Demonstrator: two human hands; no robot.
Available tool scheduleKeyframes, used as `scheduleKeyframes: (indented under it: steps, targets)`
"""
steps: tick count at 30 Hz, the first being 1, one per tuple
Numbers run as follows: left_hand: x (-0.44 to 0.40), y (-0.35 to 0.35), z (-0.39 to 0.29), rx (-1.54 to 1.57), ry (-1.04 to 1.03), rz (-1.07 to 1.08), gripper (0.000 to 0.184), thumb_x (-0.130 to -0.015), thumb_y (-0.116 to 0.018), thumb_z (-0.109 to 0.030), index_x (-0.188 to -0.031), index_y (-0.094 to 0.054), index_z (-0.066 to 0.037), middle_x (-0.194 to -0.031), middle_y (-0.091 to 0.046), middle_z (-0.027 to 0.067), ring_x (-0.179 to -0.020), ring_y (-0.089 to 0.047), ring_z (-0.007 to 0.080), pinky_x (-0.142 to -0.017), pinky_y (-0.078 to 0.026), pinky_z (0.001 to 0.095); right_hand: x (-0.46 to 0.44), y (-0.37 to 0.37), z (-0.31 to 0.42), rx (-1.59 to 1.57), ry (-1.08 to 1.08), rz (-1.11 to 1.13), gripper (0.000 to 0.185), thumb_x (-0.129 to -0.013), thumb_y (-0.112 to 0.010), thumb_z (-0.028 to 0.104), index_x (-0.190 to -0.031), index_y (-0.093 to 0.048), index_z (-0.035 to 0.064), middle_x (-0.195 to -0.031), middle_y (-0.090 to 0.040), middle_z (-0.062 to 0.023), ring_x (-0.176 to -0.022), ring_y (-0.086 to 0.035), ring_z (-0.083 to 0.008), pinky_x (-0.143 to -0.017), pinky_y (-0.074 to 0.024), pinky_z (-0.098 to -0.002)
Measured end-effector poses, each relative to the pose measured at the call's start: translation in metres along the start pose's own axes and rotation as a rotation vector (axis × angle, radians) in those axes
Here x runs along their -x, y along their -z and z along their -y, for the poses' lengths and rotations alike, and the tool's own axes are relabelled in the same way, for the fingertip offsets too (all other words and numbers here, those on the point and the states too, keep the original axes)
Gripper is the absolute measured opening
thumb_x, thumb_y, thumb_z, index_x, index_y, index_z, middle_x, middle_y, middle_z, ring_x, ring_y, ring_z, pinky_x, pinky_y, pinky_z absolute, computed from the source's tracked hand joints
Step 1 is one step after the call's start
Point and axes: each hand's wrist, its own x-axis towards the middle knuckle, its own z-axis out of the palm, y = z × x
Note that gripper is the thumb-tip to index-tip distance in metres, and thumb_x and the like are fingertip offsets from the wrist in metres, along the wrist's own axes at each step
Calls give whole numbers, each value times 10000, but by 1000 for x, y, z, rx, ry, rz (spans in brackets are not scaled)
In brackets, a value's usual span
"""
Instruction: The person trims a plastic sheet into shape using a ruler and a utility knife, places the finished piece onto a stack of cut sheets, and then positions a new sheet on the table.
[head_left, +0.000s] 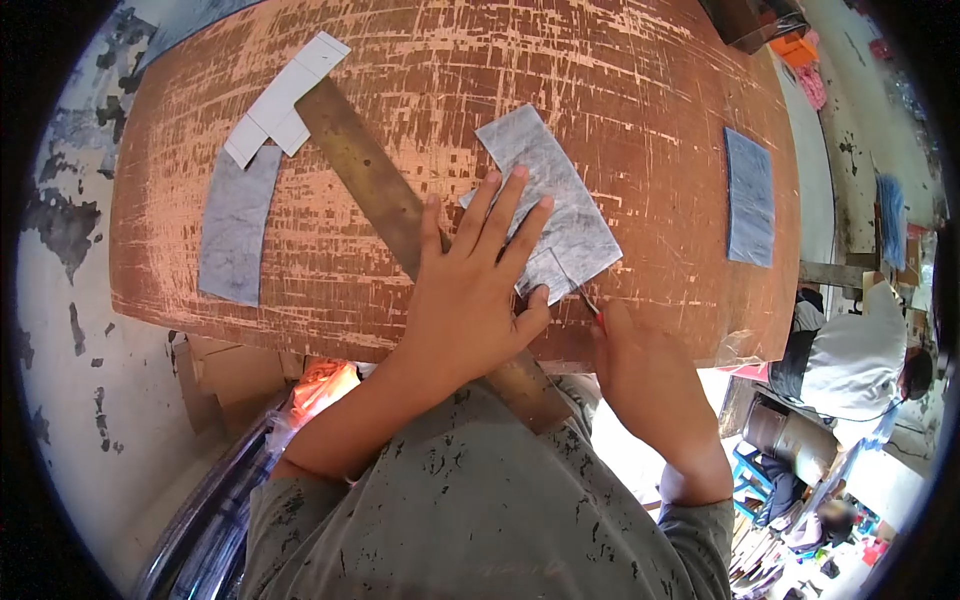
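My left hand [475, 290] lies flat with fingers spread, pressing on a grey fabric-like sheet [575, 205] and partly over a long worn metal ruler [375, 190]. The ruler runs diagonally beneath my hand and past the table's near edge. My right hand [650, 375] is closed around a slim knife [591, 303] with a red handle, mostly hidden by the fingers. Its tip is at the sheet's near edge, beside a small marked corner piece [545, 277] close to my left thumb. Whether that piece is separate from the sheet I cannot tell.
On the scratched brown table [420, 60] lie a white marked template [285, 95], another grey piece [238, 230] at left and a darker blue-grey piece [749, 197] at right. Plastic-wrapped rolls [215, 510] stand lower left. People [860, 365] sit off to the right.
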Motion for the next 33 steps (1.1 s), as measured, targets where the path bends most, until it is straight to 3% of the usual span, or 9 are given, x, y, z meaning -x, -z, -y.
scheduleKeyframes:
  steps: [7, 9, 13, 15, 16, 18, 24, 27, 33]
  targets:
    - [1, -2, 1, -18, -18, -6, 832, -934, -665, -385, -1683, -405, -135, -1798, -258, 161, -1652, -257, 369, -1269, -128, 753, 28, 10, -14, -46, -89, 19, 189, -1089, -588, 213, -1174, -575, 45, -823, -706, -272, -800, -697, -517, -692, -512, -611]
    - [2, -1, 2, 3, -18, -7, 843, -947, -663, -410, -1684, -395, -100, -1802, -248, 164, -1648, -265, 376, -1273, -101, 751, 29, 3, -20, -54, -99, -214, 194, -1073, -629, 193, -1180, -613, 32, -798, -692, -264, -779, -687, -509, -696, -512, -571]
    - [4, 7, 1, 42, -20, -18, 811, -942, -688, -431, -1625, -453, -61, -1789, -264, 176, -1649, -256, 386, -1281, -64, 747, 15, -2, -15, -159, -180, -368, 246, -1067, -667, 241, -1164, -663, 15, -856, -698, -263, -780, -704, -484, -704, -541, -551]
    - [7, 19, -3, 37, -69, -39, 735, -911, -766, -422, -1510, -552, -55, -1709, -372, 193, -1583, -354, 410, -1284, -161, 706, 3, -6, -14, -224, -97, -577, 279, -1035, -721, 200, -1230, -675, 7, -1020, -704, -245, -867, -711, -473, -737, -555, -517]
    - [9, 18, -5, 33, -71, -40, 735, -911, -766, -422, -1510, -552, -55, -1709, -372, 193, -1583, -354, 410, -1284, -161, 706, -3, -8, -15, -227, -96, -580, 279, -1035, -721, 200, -1230, -675, 7, -1020, -704, -245, -867, -711, -473, -737, -555, -517]
    - [13, 14, -7, 162, -52, -28, 655, -849, -851, -415, -1357, -644, -57, -1588, -483, 193, -1472, -461, 415, -1254, -289, 638, -15, -11, -17, -234, -1, -626, 319, -1002, -758, 172, -1248, -665, -10, -1113, -666, -211, -984, -681, -457, -798, -535, -473]
    - [12, 13, -10, 93, -111, -155, 462, -825, -870, -341, -1156, -737, -49, -1416, -629, 175, -1294, -612, 406, -1087, -497, 549, -34, -8, -17, -183, 52, -579, 290, -1005, -747, 184, -1251, -683, 43, -1216, -659, -196, -991, -716, -446, -802, -583, -517]
    - [9, 15, -13, 49, -155, -235, 318, -867, -821, -239, -1099, -745, -35, -1279, -716, 143, -1168, -694, 383, -969, -567, 500, -35, -6, -17, -195, -19, -518, 280, -1004, -745, 193, -1230, -681, 39, -1214, -659, -191, -996, -709, -455, -799, -580, -518]
    - [-5, 20, 10, 259, -72, -306, 134, -943, -732, -78, -1042, -701, 5, -1026, -741, 117, -894, -724, 344, -790, -586, 433, -36, -6, -21, -246, 11, -537, 295, -997, -750, 195, -1228, -673, 28, -1187, -660, -210, -987, -697, -474, -804, -564, -539]
